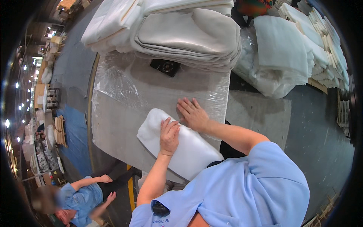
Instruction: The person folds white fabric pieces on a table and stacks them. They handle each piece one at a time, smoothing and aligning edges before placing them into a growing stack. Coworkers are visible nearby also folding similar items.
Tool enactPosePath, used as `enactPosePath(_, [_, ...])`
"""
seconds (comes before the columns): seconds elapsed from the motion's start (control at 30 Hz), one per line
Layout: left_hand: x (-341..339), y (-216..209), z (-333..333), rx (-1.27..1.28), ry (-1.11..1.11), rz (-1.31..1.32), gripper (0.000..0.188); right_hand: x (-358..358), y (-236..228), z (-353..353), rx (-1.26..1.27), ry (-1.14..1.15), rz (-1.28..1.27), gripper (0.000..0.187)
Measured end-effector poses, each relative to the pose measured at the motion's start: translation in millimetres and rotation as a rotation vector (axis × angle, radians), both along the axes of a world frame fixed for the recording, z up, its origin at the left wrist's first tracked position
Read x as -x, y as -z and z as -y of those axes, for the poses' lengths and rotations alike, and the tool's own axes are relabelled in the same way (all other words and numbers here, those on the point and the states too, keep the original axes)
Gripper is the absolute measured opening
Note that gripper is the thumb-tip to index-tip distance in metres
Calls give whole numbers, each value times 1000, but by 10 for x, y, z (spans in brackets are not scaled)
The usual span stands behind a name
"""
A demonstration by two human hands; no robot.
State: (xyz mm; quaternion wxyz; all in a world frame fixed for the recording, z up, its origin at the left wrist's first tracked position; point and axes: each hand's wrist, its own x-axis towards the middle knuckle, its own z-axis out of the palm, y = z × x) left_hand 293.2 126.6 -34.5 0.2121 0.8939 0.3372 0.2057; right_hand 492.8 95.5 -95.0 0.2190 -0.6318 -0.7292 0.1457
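A white padded cushion piece lies on the plastic-covered table, its near end against my body. My left hand rests on top of it near its far end, fingers laid out over the soft surface. Just beyond its right edge, my right hand presses flat on the table with the fingers spread, its palm side close to the cushion's edge. Neither hand grips anything that I can see.
Stacked grey-white cushion covers and folded white padding fill the table's far end. A small black object lies before them. More white padding stands right, beside clear plastic. A co-worker in blue is at lower left.
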Motion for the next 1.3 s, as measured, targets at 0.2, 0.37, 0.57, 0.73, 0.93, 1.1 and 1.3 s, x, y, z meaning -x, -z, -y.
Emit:
enactPosePath(0.2, [65, -1, 37, -37, -48, 61, 14, 222, 28, 77, -22, 29, -208, 58])
enactPosePath(0.37, [75, 36, 52, -64, -80, 106, 16, 272, -52, 155, 25, 38, -361, 51])
enactPosePath(0.57, [99, 71, 45, -44, -93, 126, 16, 299, -30, 197, 28, 24, -436, 49])
enactPosePath(0.73, [169, 27, 33, 15, -46, 72, 17, 276, -96, 268, 29, -8, -453, 48])
enactPosePath(0.93, [387, -79, 255, 26, -28, -109, 37, 278, -160, 296, 76, -34, -460, 48])
enactPosePath(1.1, [481, 20, 321, -17, -42, -69, 38, 298, -210, 298, 104, -95, -439, 52])
enactPosePath(1.3, [432, 76, 320, -37, -81, 69, 27, 504, -345, 461, 84, -138, -295, 67])
